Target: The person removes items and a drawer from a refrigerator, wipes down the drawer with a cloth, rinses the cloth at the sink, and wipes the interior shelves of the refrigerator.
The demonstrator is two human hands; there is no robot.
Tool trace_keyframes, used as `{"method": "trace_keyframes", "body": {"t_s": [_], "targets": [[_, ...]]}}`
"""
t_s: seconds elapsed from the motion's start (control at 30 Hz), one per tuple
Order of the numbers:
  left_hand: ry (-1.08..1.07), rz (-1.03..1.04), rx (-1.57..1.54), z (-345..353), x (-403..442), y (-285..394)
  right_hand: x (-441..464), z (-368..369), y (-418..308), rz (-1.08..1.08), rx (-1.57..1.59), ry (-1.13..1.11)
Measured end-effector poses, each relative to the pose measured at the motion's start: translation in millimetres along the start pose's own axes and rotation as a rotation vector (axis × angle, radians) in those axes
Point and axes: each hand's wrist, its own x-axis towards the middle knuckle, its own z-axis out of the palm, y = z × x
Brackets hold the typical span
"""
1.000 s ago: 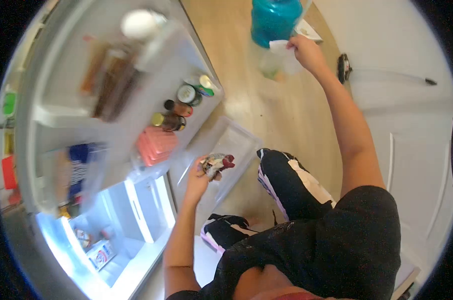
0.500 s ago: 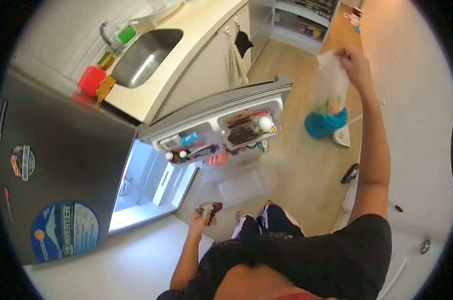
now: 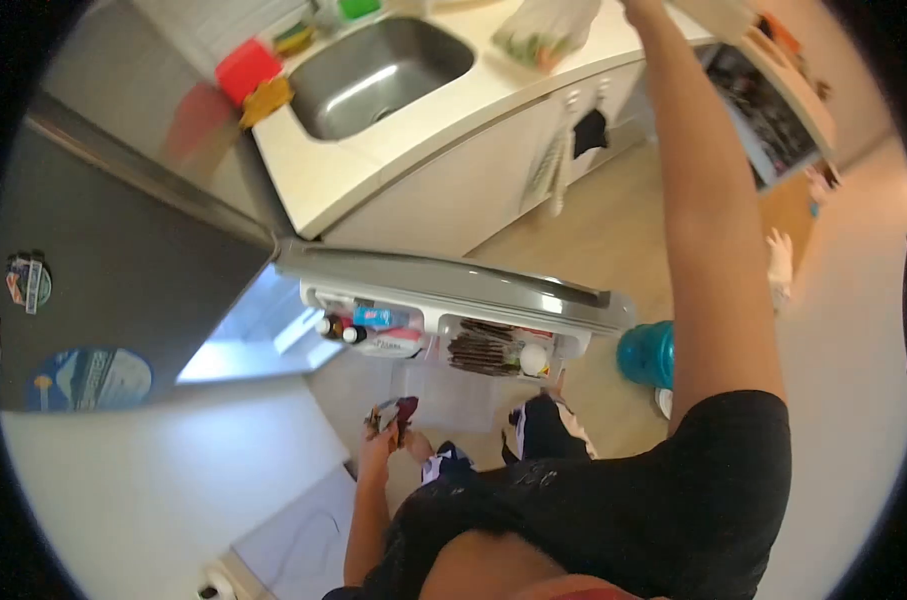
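Note:
At the top edge of the head view, my right hand (image 3: 641, 10) is partly cut off, closed on the top of a clear plastic bag (image 3: 545, 38). Green and orange pieces, like vegetables, show inside the bag. It hangs over the counter (image 3: 413, 140), right of the sink (image 3: 383, 75); I cannot tell whether it touches the surface. Low in the view, my left hand (image 3: 378, 440) grips a crumpled packet (image 3: 393, 415), dark red and silvery white, near the open fridge door (image 3: 453, 285).
The fridge door's shelf (image 3: 433, 325) holds brown sticks, a white round item and bottles. A clear drawer (image 3: 443, 395) lies below the door. A turquoise bin (image 3: 645, 355) stands on the floor, partly behind my right arm. An open drawer (image 3: 763, 110) is at the upper right.
My right hand has carried the plastic bag from above the turquoise bin up and left to the counter. My view has turned, and I stand nearer the counter. The left hand still holds the packet.

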Motion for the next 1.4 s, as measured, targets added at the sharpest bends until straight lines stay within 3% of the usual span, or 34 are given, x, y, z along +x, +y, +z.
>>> {"method": "trace_keyframes", "body": {"t_s": [0.07, 0.13, 0.2, 0.27, 0.3, 0.37, 0.4, 0.53, 0.6, 0.7, 0.77, 0.8, 0.87, 0.9, 0.97, 1.0, 1.07, 1.1, 1.17, 1.27, 1.3, 1.33, 1.37, 1.4], "targets": [[0.094, -0.036, -0.012, 18.4, -11.1, -14.7, 10.2, 32.7, 34.2, 0.007, 0.16, -0.11], [0.154, -0.05, -0.004, 44.0, -15.3, -21.3, -0.2, 51.4, 46.1, 0.192, 0.12, -0.266], [0.252, -0.122, -0.12, 76.7, -41.5, 0.4, -23.8, 51.5, 41.1, 0.197, 0.005, -0.537], [0.317, -0.064, -0.206, 78.0, -46.7, -15.1, -28.7, 55.1, 37.4, 0.102, -0.276, -0.624], [0.319, -0.037, -0.215, 75.5, -49.8, -19.5, -29.9, 64.5, 51.5, -0.251, -0.018, -0.542], [0.291, -0.046, -0.181, 55.6, -51.4, -32.0, -82.5, 31.6, -27.0, 0.038, 0.078, -0.699], [0.255, -0.076, -0.145, 39.6, -49.3, -41.5, -86.6, 28.6, -19.9, -0.153, 0.132, -0.747], [0.399, 0.048, -0.367, -9.9, -51.9, -61.6, -226.1, -30.6, -126.1, -0.197, 0.026, -0.94], [0.418, 0.004, -0.406, -34.9, -52.8, -77.1, -288.9, -56.4, -141.2, -0.045, 0.007, -1.236], [0.415, -0.039, -0.351, -81.3, -54.6, -82.4, -401.9, -48.9, -139.3, -0.044, 0.249, -1.682], [0.478, 0.001, -0.188, -115.6, -47.5, -99.8, -504.9, -32.6, -129.3, 0.524, 0.213, -1.742], [0.474, -0.012, -0.195, -131.3, -46.2, -107.9, -550.4, -20.0, -114.1, 0.453, 0.108, -1.781], [0.416, -0.032, 0.108, -160.0, -37.6, -118.1, -660.0, -6.7, -58.9, 0.511, 0.046, -1.779], [0.413, -0.039, 0.103, -165.9, -27.4, -129.8, -700.6, 1.4, -48.9, 0.558, 0.012, -1.765], [0.261, 0.157, 0.057, -169.1, -7.4, -168.6, -753.9, 22.1, -57.0, 1.216, 0.116, -1.619], [0.259, 0.142, 0.056, -163.3, -1.2, -182.5, -770.2, 31.8, -59.1, 1.232, 0.11, -1.62], [0.014, 0.089, 0.182, -137.1, 12.6, -202.0, -795.2, 52.2, -55.6, 1.559, 0.26, -1.257], [0.023, 0.085, 0.177, -123.2, 17.3, -210.1, -808.3, 61.1, -45.9, 1.44, 0.241, -1.187], [-0.075, 0.608, 0.867, -97.8, 15.9, -213.8, -832.4, 69.0, 8.1, 1.399, 0.267, -1.179], [-0.14, 0.403, 0.702, -90.2, 32.9, -222.2, -850.6, 78.2, 73.0, 1.352, 0.286, -1.158], [-0.121, 0.325, 0.505, -93.9, 49.1, -237.6, -851.8, 83.1, 92.8, 1.173, -0.04, -1.349], [-0.125, 0.321, 0.507, -95.8, 60.8, -262.3, -854.7, 89.8, 113.9, 0.963, -0.366, -1.502], [0.119, 0.169, 0.224, -95.6, 66.1, -289.3, -880.2, 91.0, 142.7, 0.635, -0.396, -1.416], [0.356, 0.011, -0.058, -95.7, 70.5, -317.4, -902.4, 92.0, 174.0, 0.65, -0.401, -1.408]]}}
